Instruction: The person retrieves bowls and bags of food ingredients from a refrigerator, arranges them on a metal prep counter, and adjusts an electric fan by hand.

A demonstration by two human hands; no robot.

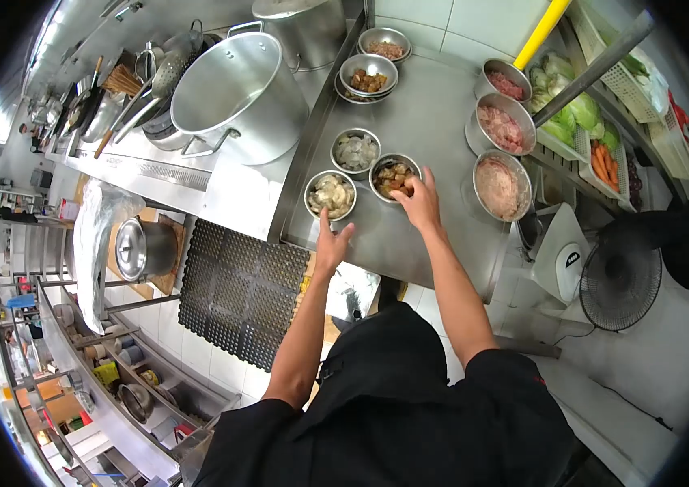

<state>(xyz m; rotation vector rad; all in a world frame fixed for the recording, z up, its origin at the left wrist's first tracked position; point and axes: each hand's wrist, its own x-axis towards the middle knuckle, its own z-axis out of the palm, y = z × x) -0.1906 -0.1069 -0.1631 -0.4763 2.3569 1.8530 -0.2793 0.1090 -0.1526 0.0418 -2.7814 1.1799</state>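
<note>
Brown-filled bowl [371, 174], right hand [421, 203] half-curled at its rim, grip unclear, left hand [331, 246] loosely spread against pale-filled bowl [306, 197]

The right hand [421, 209] partly hides the brown pieces [393, 174]; the upper edge crops the rear pot [314, 39].

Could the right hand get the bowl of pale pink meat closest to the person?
Probably yes: only bare steel counter lies between the right hand and that metal bowl of pale pink meat.
</note>
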